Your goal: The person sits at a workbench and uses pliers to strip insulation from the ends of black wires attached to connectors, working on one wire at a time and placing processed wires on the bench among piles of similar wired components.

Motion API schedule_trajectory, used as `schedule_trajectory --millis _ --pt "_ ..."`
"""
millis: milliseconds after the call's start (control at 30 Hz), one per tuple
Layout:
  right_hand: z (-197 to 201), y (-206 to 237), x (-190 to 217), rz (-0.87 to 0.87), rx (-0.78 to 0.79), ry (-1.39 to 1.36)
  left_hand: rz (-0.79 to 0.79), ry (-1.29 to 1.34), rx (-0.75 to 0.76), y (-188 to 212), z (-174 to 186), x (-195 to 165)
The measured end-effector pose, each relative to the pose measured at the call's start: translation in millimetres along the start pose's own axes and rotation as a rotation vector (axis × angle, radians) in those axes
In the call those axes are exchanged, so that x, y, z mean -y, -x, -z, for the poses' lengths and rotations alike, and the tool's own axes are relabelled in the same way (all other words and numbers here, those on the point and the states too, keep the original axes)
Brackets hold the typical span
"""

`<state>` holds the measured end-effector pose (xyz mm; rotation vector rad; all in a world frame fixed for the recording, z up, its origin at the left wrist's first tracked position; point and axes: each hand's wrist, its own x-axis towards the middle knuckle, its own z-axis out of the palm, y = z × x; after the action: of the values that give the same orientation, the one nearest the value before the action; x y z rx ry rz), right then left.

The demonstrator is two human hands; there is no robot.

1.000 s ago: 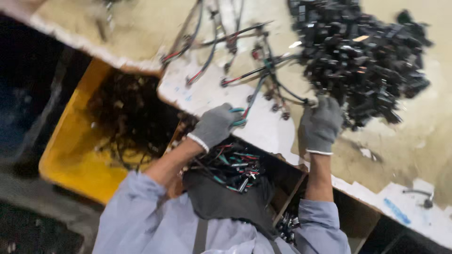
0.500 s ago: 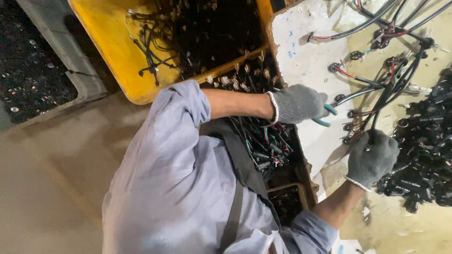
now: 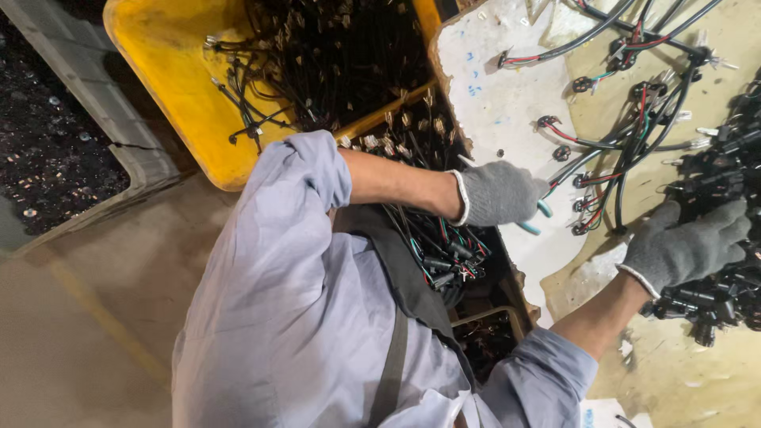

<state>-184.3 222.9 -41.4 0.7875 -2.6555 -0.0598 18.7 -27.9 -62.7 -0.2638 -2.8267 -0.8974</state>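
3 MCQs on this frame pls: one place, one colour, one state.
1. Where does the grey-gloved right hand lie?
A. in the yellow plastic tub
B. on the heap of black plastic connectors
C. on the floor

2. What colour are the handles of the small hand tool in the grey-gloved left hand?
A. teal
B. red
C. yellow

3. How is the left hand?
A. flat and empty
B. out of view
C. closed around the tool

Answers:
1 B: the right hand is spread on the heap of black plastic connectors on the worn white bench, away from the yellow plastic tub.
2 A: teal handle ends of the small hand tool stick out of the fist.
3 C: the left hand is curled round it.
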Motion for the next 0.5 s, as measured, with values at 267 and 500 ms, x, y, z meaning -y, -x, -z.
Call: schedule_trajectory --millis 267,500 --pt "-1 -9 -22 0.065 0.049 -0.06 -0.06 0.004 0.065 -18 -1 -10" --pt "5 -30 -17 0.102 0.062 -0.008 -0.004 -0.001 0.04 -19 -2 -21"
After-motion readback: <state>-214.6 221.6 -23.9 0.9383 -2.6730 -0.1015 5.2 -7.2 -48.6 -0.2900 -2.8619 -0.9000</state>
